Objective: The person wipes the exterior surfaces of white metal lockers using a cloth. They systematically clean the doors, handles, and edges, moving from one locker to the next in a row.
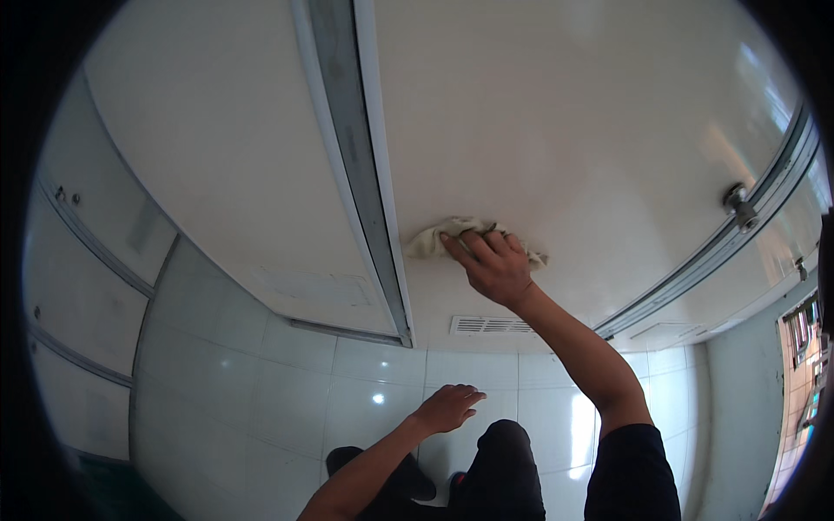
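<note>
With bent fingers, my right hand (498,267) presses a crumpled off-white cloth (430,243) against a pale, glossy door panel (554,130). The cloth lies flat on the panel's lower part, a little above a slotted vent (492,325). My left hand (446,408) hangs free over the floor, below the vent, with its fingers apart and nothing in it.
A grey metal frame strip (352,130) divides the panel from another pale panel (228,143) at left. A metal knob (741,207) sticks out at right. More doors (91,280) stand far left. Glossy floor tiles (287,391) lie below; a window (801,391) is at right.
</note>
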A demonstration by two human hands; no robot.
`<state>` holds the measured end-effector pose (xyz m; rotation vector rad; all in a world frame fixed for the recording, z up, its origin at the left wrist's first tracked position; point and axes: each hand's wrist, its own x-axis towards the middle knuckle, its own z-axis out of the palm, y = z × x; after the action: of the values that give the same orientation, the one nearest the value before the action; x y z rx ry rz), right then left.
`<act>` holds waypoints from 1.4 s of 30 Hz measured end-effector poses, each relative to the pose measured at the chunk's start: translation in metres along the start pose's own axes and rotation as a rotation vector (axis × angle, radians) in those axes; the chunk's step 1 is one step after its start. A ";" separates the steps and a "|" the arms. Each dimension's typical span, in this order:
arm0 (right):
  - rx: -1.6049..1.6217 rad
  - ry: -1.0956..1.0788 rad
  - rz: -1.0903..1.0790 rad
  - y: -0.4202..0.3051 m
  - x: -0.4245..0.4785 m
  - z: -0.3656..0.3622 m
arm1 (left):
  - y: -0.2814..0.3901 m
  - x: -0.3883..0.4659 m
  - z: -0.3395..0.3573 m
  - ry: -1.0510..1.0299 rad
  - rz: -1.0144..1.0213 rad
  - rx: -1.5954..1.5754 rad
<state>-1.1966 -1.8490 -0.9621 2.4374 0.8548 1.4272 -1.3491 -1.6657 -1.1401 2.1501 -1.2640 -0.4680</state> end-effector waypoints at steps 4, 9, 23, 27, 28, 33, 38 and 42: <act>-0.119 0.100 -0.019 -0.007 -0.004 0.010 | -0.073 0.006 0.064 0.004 0.000 0.058; -0.203 0.212 -0.096 -0.005 -0.011 0.020 | -0.141 0.008 0.129 -0.045 -0.025 0.109; -0.333 0.511 0.142 0.098 0.243 -0.130 | -0.190 -0.010 0.146 0.093 -0.264 0.169; -0.121 0.320 -0.064 0.054 0.195 -0.035 | -0.217 -0.029 0.167 -0.061 -0.264 0.080; -0.029 0.253 -0.105 0.026 0.161 -0.012 | -0.201 -0.023 0.159 -0.137 -0.288 0.059; 0.053 -0.093 -0.397 -0.070 -0.008 0.086 | -0.200 -0.004 0.165 -0.084 -0.265 0.088; 0.005 -0.163 -0.582 -0.061 -0.039 0.088 | -0.211 -0.014 0.178 -0.131 -0.349 0.061; -0.171 0.059 -0.451 0.029 0.090 0.032 | -0.228 -0.028 0.175 -0.137 -0.474 0.096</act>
<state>-1.1249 -1.8179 -0.9000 1.9261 1.1519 1.3391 -1.3101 -1.6117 -1.4209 2.5406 -0.8479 -0.7718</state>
